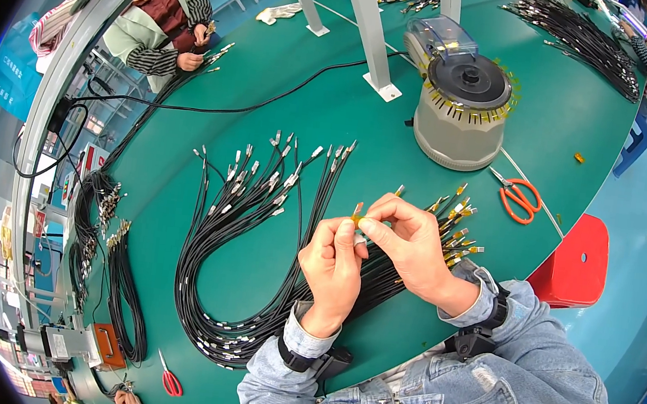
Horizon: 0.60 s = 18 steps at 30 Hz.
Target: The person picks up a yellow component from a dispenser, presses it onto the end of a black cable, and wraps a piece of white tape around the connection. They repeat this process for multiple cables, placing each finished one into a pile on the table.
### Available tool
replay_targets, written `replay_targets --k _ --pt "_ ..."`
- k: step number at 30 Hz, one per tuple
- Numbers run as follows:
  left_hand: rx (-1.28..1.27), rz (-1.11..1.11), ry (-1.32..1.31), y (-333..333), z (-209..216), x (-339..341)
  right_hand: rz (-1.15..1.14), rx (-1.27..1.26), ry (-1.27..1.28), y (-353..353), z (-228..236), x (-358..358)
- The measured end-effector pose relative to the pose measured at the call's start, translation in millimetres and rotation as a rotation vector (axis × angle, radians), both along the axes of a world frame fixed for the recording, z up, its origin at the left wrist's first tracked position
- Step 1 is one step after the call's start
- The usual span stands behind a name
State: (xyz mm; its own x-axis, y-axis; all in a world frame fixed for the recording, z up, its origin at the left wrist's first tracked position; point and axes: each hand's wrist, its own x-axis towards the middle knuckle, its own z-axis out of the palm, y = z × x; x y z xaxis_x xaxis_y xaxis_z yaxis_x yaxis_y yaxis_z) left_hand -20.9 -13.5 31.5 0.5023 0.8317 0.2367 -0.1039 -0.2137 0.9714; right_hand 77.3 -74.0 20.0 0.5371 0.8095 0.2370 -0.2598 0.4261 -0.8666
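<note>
Head view: left hand [331, 271] and right hand [413, 240] meet over the green bench [310, 105], fingers of both clamped on a yellow-taped cable end [357, 212]. Looped black cables [196, 267] lie to the left; tape dispenser [458, 138] and orange scissors [512, 187] sit beyond the right hand.

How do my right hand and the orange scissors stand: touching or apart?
Apart. The head view shows the right hand well to the left of the orange scissors, with green table visible between them.
</note>
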Motion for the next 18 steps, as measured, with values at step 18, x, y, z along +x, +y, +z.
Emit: replay_targets --k 18 --pt "-0.017 -0.036 0.022 0.5 -1.0 -0.6 -0.069 -0.02 -0.112 -0.1 0.9 0.3"
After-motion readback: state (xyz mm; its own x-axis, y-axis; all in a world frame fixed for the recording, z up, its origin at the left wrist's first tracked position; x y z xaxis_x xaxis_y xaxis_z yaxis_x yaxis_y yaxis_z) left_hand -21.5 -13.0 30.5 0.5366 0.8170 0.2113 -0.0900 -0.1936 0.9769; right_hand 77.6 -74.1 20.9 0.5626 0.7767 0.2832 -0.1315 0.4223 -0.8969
